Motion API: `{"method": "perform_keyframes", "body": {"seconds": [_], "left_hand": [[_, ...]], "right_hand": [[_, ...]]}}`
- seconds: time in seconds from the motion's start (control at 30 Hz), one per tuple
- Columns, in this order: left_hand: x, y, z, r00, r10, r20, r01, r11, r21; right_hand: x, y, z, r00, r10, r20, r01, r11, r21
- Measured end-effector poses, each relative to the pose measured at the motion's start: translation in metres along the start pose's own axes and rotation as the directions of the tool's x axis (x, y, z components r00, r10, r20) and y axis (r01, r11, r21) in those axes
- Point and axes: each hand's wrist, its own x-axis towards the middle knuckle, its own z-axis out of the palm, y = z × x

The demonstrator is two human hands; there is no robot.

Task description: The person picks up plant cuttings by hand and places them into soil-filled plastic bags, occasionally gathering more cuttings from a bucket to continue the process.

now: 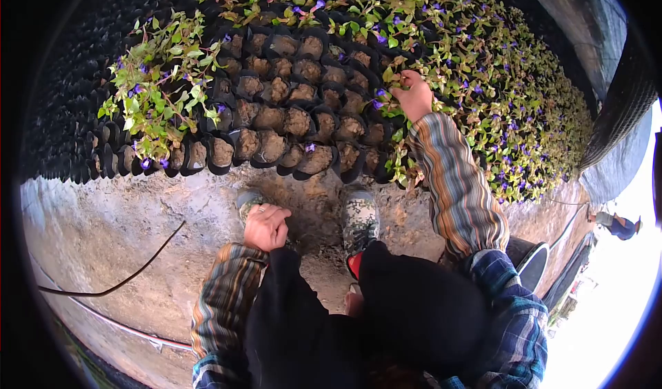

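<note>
My right hand (pixel 415 99) reaches to the near-left edge of a dense bed of purple-flowered plants (pixel 496 106). Its thumb and fingers are bent together around the leafy top of one plant (pixel 392 78); the exact grip is partly hidden among leaves. Left of it stand rows of black nursery pots (pixel 296 123) filled with brown soil, without plants in them. My left hand (pixel 265 227), with a ring on one finger, hangs closed over my knee, and nothing shows in it.
A clump of flowering plants (pixel 162 92) sits on the pots at the left, beside many dark pots (pixel 69 113). A thin black hose (pixel 131 278) lies on the bare ground (pixel 138 230). Black rolled material (pixel 620 106) lies at the right. Another person (pixel 620 225) is far off at right.
</note>
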Motion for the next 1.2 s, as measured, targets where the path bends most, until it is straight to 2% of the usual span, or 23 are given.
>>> {"method": "perform_keyframes", "body": {"seconds": [0.1,0.13,0.23,0.27,0.3,0.37,0.43,0.5,0.63,0.67,0.7,0.77,0.83,0.9,0.93,0.97,1.0,1.03,1.1,1.17,1.2], "left_hand": [[-0.012,0.011,-0.009,0.999,-0.035,-0.037,0.037,0.998,0.048],[-0.016,0.014,-0.010,0.997,-0.050,-0.064,0.055,0.996,0.072],[-0.033,0.021,-0.012,0.973,-0.169,-0.160,0.198,0.962,0.187],[-0.039,0.023,-0.011,0.962,-0.190,-0.198,0.230,0.952,0.204],[-0.044,0.023,-0.010,0.950,-0.201,-0.238,0.254,0.942,0.219],[-0.047,0.018,-0.009,0.935,-0.228,-0.271,0.286,0.938,0.196],[-0.047,0.007,-0.005,0.920,-0.257,-0.295,0.311,0.938,0.155],[-0.046,-0.008,-0.003,0.919,-0.282,-0.277,0.320,0.941,0.105],[-0.050,-0.012,-0.004,0.923,-0.264,-0.280,0.301,0.949,0.095],[-0.051,-0.012,-0.004,0.915,-0.279,-0.292,0.313,0.947,0.076],[-0.051,-0.014,-0.005,0.915,-0.271,-0.300,0.307,0.949,0.077],[-0.051,-0.012,-0.007,0.916,-0.255,-0.309,0.287,0.956,0.063],[-0.050,-0.009,-0.007,0.906,-0.291,-0.308,0.320,0.946,0.047],[-0.052,-0.012,-0.006,0.914,-0.269,-0.303,0.300,0.952,0.059],[-0.051,-0.011,-0.006,0.911,-0.271,-0.311,0.305,0.950,0.064],[-0.050,-0.010,-0.006,0.908,-0.276,-0.316,0.311,0.948,0.065],[-0.050,-0.010,-0.006,0.912,-0.271,-0.308,0.306,0.949,0.072],[-0.050,-0.011,-0.006,0.916,-0.274,-0.292,0.308,0.948,0.078],[-0.049,-0.011,-0.005,0.919,-0.264,-0.294,0.304,0.947,0.100],[-0.050,-0.012,-0.002,0.917,-0.251,-0.309,0.297,0.948,0.111],[-0.050,-0.013,-0.002,0.919,-0.258,-0.300,0.298,0.949,0.098]], "right_hand": [[-0.020,-0.038,-0.011,0.967,-0.121,-0.224,0.086,0.984,-0.158],[-0.018,-0.039,-0.008,0.950,-0.225,-0.215,0.201,0.971,-0.128],[-0.020,-0.091,-0.006,0.922,-0.356,0.151,0.373,0.921,-0.110],[-0.021,-0.118,-0.003,0.861,-0.417,0.290,0.452,0.890,-0.062],[-0.020,-0.138,0.006,0.789,-0.491,0.370,0.521,0.853,0.022],[-0.019,-0.184,0.032,0.618,-0.618,0.486,0.676,0.733,0.073],[-0.022,-0.229,0.065,0.538,-0.692,0.481,0.731,0.668,0.143],[-0.022,-0.264,0.100,0.506,-0.774,0.381,0.804,0.583,0.115],[-0.016,-0.308,0.161,0.422,-0.884,0.202,0.902,0.387,-0.189],[-0.015,-0.309,0.174,0.400,-0.898,0.185,0.893,0.336,-0.300],[-0.011,-0.308,0.184,0.429,-0.858,0.283,0.868,0.306,-0.390],[-0.010,-0.300,0.179,0.500,-0.833,0.236,0.853,0.427,-0.299],[-0.017,-0.279,0.161,0.633,-0.756,0.166,0.769,0.638,-0.025],[-0.020,-0.258,0.125,0.740,-0.655,0.152,0.625,0.753,0.206],[-0.013,-0.233,0.117,0.828,-0.498,0.256,0.351,0.817,0.457],[-0.003,-0.207,0.107,0.860,-0.472,0.193,0.288,0.762,0.580],[0.002,-0.186,0.087,0.900,-0.337,0.276,0.006,0.643,0.766],[0.000,-0.183,0.044,0.915,-0.154,0.374,-0.131,0.762,0.634],[0.013,-0.142,0.018,0.923,-0.044,0.383,-0.250,0.689,0.680],[0.015,-0.114,0.000,0.923,-0.026,0.384,-0.300,0.575,0.761],[0.016,-0.104,-0.006,0.925,-0.013,0.379,-0.306,0.567,0.765]]}}
